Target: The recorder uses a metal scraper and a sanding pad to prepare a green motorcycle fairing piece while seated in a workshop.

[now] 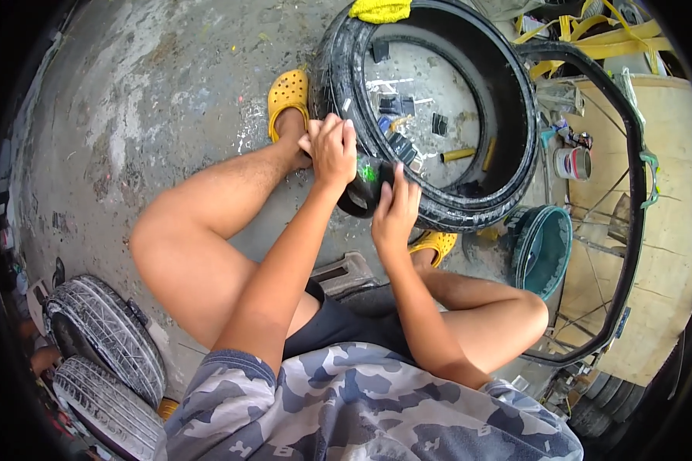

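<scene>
A large black tyre (511, 69) stands in front of me, its open middle facing up toward me. Against its near side is a smooth black curved piece (365, 196) with a bright green mark and a dark opening; whether it is part of the tyre is unclear. My left hand (332, 150) is closed over the upper left end of this piece, fingers curled. On its right side my right hand (396, 211) presses with bent fingers and thumb. Their fingertips are partly hidden. A yellow cloth (380, 10) drapes over the tyre's far rim.
Dark patches (396, 105) and short yellow sticks (457, 155) lie inside the tyre ring. Right stand a teal bucket (544, 253), a small white pail (573, 164) and a black frame (636, 177). Two dusty tyres (108, 330) are at lower left. Yellow clogs (288, 96) cover my feet.
</scene>
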